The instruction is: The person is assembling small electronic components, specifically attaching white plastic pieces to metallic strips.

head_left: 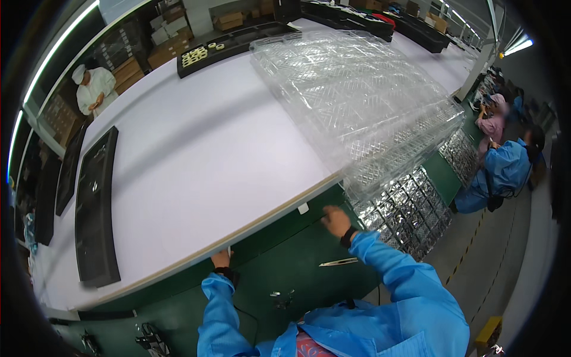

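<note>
My left hand (pixel 220 258) is at the front edge of the white shelf, with its fingers closed around a small white piece (pixel 229 251). The shelf edge partly hides those fingers. Farther right, my right hand (pixel 337 222) hovers over the green work mat (pixel 279 256), fingers curled in; whatever they hold, if anything, is too small to make out. Just left of it, a small white block (pixel 303 208) rests near the shelf edge. Tweezers (pixel 338 262) lie on the mat below my right hand. Small shiny parts (pixel 282 296) sit close to my body.
Stacked clear plastic trays (pixel 357 101) overhang the white shelf (pixel 202 166). Beneath them is a tray of silvery pouches (pixel 410 208). Black foam trays (pixel 98 208) stand at left, another holding pale rings (pixel 196 56) at the back. Co-workers (pixel 505 166) are at the right and far left.
</note>
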A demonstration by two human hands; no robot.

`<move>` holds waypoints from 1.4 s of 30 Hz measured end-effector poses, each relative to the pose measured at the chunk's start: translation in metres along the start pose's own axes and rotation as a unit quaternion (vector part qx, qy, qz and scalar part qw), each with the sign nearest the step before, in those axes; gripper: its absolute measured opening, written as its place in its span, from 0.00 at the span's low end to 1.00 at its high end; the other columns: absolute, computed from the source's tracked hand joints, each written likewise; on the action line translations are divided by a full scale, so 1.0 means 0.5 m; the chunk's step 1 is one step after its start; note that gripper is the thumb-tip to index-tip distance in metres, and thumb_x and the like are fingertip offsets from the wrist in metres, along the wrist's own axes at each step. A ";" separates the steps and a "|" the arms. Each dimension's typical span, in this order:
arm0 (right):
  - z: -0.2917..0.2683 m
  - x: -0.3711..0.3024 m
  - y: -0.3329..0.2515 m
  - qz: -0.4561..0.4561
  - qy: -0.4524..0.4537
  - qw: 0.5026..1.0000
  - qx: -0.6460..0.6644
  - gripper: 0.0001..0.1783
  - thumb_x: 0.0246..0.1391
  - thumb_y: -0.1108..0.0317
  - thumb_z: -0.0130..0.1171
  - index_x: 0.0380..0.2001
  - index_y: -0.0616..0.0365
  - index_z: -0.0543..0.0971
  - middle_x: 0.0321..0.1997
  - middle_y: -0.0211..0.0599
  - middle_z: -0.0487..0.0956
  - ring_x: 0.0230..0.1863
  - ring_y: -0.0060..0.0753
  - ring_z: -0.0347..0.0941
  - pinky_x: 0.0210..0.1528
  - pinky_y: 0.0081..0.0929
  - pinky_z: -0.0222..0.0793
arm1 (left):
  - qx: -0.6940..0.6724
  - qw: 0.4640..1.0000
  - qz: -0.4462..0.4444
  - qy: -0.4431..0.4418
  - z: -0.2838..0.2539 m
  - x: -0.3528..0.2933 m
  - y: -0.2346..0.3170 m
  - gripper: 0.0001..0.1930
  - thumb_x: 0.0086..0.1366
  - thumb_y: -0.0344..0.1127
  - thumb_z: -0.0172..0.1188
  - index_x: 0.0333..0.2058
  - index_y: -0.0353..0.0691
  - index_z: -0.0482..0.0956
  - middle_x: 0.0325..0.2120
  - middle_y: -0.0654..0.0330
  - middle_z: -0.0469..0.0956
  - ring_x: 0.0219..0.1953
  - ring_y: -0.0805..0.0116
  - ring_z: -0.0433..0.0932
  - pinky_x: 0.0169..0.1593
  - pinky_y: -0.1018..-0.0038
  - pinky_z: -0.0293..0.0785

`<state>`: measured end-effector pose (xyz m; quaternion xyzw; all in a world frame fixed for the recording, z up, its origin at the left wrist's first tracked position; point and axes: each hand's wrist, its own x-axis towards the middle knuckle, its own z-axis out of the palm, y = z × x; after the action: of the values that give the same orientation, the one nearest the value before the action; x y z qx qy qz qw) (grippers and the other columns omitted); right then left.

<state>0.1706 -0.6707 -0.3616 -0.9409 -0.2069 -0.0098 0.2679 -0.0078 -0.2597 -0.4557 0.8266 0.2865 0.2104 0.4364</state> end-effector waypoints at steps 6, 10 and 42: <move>0.001 0.134 0.117 0.056 0.029 0.988 -0.139 0.20 0.47 0.68 0.62 0.45 0.58 0.73 0.42 0.50 0.76 0.44 0.52 0.74 0.44 0.43 0.72 | 0.185 0.961 0.201 0.045 0.031 0.012 -0.135 0.18 0.58 0.27 0.60 0.48 0.32 0.72 0.37 0.48 0.77 0.40 0.53 0.77 0.41 0.59 0.74; -0.018 0.167 0.086 0.015 0.064 0.986 -0.152 0.18 0.48 0.68 0.61 0.44 0.59 0.74 0.41 0.50 0.76 0.42 0.52 0.74 0.43 0.42 0.72 | 0.200 0.954 0.212 0.071 0.045 0.032 -0.122 0.18 0.57 0.27 0.60 0.47 0.32 0.73 0.38 0.47 0.77 0.42 0.52 0.76 0.43 0.58 0.73; -0.163 -0.278 -0.330 0.014 -0.359 0.755 0.548 0.16 0.60 0.72 0.50 0.51 0.62 0.73 0.42 0.32 0.78 0.43 0.19 0.71 0.47 0.20 0.67 | -0.310 0.883 -0.165 -0.311 -0.261 -0.486 0.449 0.19 0.70 0.37 0.48 0.55 0.33 0.69 0.45 0.55 0.77 0.48 0.71 0.74 0.52 0.77 0.68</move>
<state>-0.0139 -0.6385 -0.2273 -0.5701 -0.2443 0.4479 0.6439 -0.2020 -0.4433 -0.2211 0.6128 0.1886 -0.0541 0.7655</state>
